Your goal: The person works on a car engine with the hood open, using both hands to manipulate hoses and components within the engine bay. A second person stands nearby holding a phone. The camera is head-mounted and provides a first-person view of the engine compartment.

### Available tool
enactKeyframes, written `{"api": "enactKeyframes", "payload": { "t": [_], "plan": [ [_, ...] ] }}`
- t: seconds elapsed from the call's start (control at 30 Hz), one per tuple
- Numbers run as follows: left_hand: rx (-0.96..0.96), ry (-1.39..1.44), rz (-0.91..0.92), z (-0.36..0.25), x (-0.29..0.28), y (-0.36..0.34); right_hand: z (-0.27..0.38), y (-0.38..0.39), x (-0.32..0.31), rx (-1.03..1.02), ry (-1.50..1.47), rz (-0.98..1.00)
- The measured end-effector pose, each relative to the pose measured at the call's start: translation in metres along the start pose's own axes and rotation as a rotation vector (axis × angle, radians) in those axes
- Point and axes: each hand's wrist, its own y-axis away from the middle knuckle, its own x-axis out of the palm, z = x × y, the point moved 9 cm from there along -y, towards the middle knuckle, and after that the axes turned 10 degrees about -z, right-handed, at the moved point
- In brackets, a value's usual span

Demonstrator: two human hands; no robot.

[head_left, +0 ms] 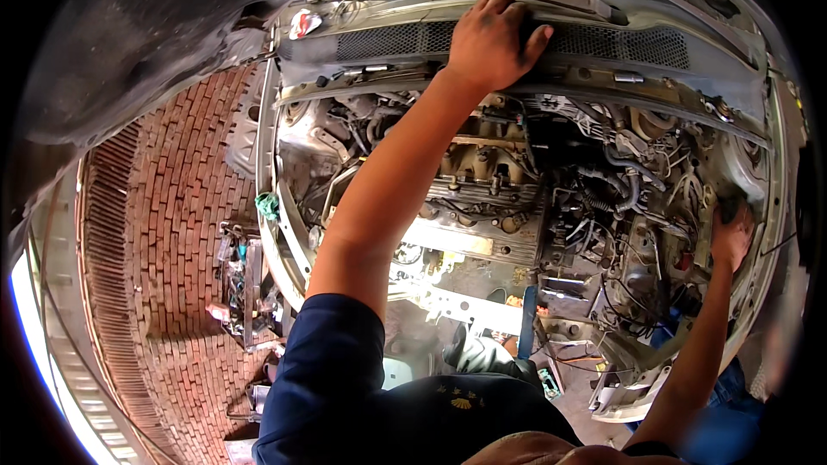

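The cowl panel (pixel 603 41), with its dark mesh grille, lies across the far side of the engine bay, beyond the engine (pixel 482 164) as seen from the person. Its long axis runs from left to right, a little bent, though part of this bend may come from the lens, and the right end sits lower in the view than the left. The left hand (pixel 493 45) is clearly the nearer one: it rests over the middle of the panel, the forearm crossing above the engine, so that the fingers point away from the body, across the panel's long axis and not along it. These fingers are loosely bent near the far edge, the thumb stands well apart toward the right, and no object is seen in them. The relation that seems to matter most is this one, because the panel extends to both sides of this hand. The right hand (pixel 732 237) is well apart from it, nearer to the body, low beside the pale inner side wall (pixel 743 159) of the bay. Its fingers look dark and partly hidden, so one cannot tell whether they hold something. A small metal cylinder (pixel 629 77) lies near the panel's near edge, to the right of the left hand.
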Motion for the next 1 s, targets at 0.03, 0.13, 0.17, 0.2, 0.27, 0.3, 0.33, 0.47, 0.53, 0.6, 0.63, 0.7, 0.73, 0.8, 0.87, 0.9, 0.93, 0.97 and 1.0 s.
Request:
{"api": "enactKeyframes", "payload": {
  "t": [0.03,0.13,0.17,0.2,0.27,0.3,0.33,0.47,0.53,0.6,0.63,0.7,0.73,0.8,0.87,0.9,0.93,0.97,1.0],
  "plan": [
    [0.015,-0.049,0.01,0.002,0.004,-0.001,-0.007,0.007,0.009,-0.025,0.007,-0.045],
    [0.006,-0.095,0.001,0.001,0.001,0.009,-0.008,0.009,0.014,-0.038,-0.016,-0.025],
    [0.028,-0.102,-0.039,-0.003,-0.005,0.009,-0.006,0.008,0.014,-0.044,-0.022,-0.024],
    [0.025,-0.111,-0.036,-0.004,-0.009,0.013,-0.004,0.007,0.015,-0.038,-0.034,-0.009],
    [0.095,0.061,-0.153,-0.037,-0.028,0.019,-0.012,0.009,0.015,-0.022,-0.022,0.012],
    [0.163,0.134,-0.172,-0.055,-0.039,0.029,-0.014,0.009,0.013,-0.023,0.007,-0.003],
    [0.228,0.184,-0.207,-0.075,-0.05,0.049,-0.01,0.009,0.013,-0.03,0.025,-0.015],
    [0.271,0.491,0.112,-0.154,-0.057,0.11,-0.011,0.006,0.021,-0.016,0.052,0.1],
    [0.236,0.674,0.243,-0.177,-0.046,0.136,-0.039,0.008,0.04,-0.099,0.047,0.001],
    [0.251,0.653,0.429,-0.186,-0.04,0.174,-0.032,0.008,0.037,-0.151,0.074,-0.019],
    [0.229,0.669,0.441,-0.187,-0.045,0.181,-0.024,0.007,0.034,-0.137,0.071,-0.004],
    [0.215,0.637,0.432,-0.185,-0.049,0.192,-0.005,0.003,0.022,-0.109,0.056,0.018],
    [0.199,0.651,0.383,-0.182,-0.048,0.19,-0.001,0.003,0.012,-0.091,0.057,0.03],
    [0.09,0.661,0.38,-0.169,-0.047,0.185,0.011,0.003,-0.006,-0.065,0.011,0.011],
    [-0.044,0.657,0.402,-0.153,-0.038,0.175,0.015,0.0,-0.014,-0.066,-0.013,-0.003],
    [-0.025,0.675,0.365,-0.148,-0.034,0.171,0.011,0.002,-0.014,-0.056,-0.001,-0.014],
    [-0.101,0.691,0.332,-0.143,-0.029,0.165,0.011,0.005,-0.015,-0.067,-0.022,-0.05],
    [-0.1,0.692,0.319,-0.14,-0.02,0.161,0.006,0.005,-0.01,-0.051,-0.017,-0.023],
    [-0.1,0.693,0.306,-0.136,-0.009,0.155,0.001,0.005,-0.006,-0.036,-0.013,0.003]
  ]
}}
